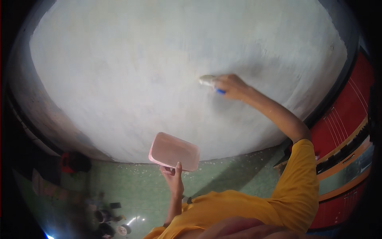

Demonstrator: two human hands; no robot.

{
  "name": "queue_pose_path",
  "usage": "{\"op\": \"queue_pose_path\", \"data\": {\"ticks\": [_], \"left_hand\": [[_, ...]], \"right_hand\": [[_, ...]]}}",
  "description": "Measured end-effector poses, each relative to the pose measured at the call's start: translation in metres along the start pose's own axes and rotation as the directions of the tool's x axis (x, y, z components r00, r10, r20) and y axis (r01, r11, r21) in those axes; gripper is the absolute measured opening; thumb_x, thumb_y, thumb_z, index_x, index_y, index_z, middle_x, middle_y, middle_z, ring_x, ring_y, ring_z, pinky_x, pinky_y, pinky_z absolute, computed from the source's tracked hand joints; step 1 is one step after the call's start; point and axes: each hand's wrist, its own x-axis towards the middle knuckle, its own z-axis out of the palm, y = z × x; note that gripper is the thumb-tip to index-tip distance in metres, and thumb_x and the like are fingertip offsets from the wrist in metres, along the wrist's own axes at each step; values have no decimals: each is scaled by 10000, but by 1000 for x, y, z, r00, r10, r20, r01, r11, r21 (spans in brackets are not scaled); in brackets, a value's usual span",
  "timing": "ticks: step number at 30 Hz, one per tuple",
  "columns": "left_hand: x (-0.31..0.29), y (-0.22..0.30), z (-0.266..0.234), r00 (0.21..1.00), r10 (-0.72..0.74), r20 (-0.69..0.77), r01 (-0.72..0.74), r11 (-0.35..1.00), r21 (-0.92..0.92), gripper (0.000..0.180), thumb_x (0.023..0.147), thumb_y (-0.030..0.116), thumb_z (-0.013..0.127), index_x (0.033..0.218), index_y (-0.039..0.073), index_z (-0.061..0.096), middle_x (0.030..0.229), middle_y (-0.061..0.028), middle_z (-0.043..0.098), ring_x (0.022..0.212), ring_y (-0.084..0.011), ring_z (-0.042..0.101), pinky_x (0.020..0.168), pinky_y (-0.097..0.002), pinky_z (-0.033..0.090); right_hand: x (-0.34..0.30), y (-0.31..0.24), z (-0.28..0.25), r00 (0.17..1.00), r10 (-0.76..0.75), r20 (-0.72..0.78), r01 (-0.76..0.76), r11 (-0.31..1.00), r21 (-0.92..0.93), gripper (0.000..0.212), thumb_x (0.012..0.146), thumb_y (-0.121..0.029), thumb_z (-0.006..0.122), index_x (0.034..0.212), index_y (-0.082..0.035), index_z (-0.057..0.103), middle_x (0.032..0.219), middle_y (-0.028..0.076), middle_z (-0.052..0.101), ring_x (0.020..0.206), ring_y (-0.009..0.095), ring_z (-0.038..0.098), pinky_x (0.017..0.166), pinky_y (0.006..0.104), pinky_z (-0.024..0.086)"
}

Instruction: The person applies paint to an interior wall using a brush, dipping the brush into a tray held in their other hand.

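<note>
Clutching blue-handled brush [207, 81] in right hand [232, 86] at whitish wall [119, 79], left hand [174, 181] grasping pink tub [175, 152], which might spill if tipped.

Pale, unevenly toned, dark-edged wall [131, 79]; below the wall, green tiled floor [131, 181] flecked white; right of the wall, red and wood-coloured furniture [342, 111]; below-left of the wall, bluish-white light [49, 236].

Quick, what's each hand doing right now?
Left hand: holding a pink rectangular tray, thumb over its near edge.
Right hand: closed around a brush with some blue on it.
</note>
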Motion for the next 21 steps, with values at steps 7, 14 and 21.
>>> {"op": "queue_pose_path", "data": {"ticks": [7, 14, 21], "left_hand": [[-1, -8, 11, 995, 95, -10, -93, 990, 109, 570, 887, 183, 651, 1289, 38, 274, 1273, -125, 407, 1153, -209, 465, 896, -369, 491], [-10, -4, 18, 997, 25, -69, -22, 999, 44, 607, 865, 129, 680, 1287, -8, 265, 1251, -145, 402, 1165, -213, 423, 1000, -361, 365], [-4, 13, 19, 1000, 2, -31, -1, 1000, 26, 645, 857, 109, 680, 1310, -16, 239, 1269, -147, 387, 1178, -217, 419, 997, -364, 376]], "right_hand": [[100, 92, -216, 833, 301, -465, -360, 932, -41, 244, 824, -204, 643, 1016, -57, 676, 910, 187, 678, 816, 289, 664, 728, 382, 516], [87, 88, -163, 882, -96, -460, -224, 774, -592, 123, 854, -125, 586, 941, -46, 623, 826, 144, 648, 739, 277, 645, 676, 404, 532], [19, -4, -28, 997, -72, 14, 73, 990, -120, 133, 803, -82, 613, 927, -48, 646, 820, 140, 633, 786, 282, 646, 679, 365, 539]]}}
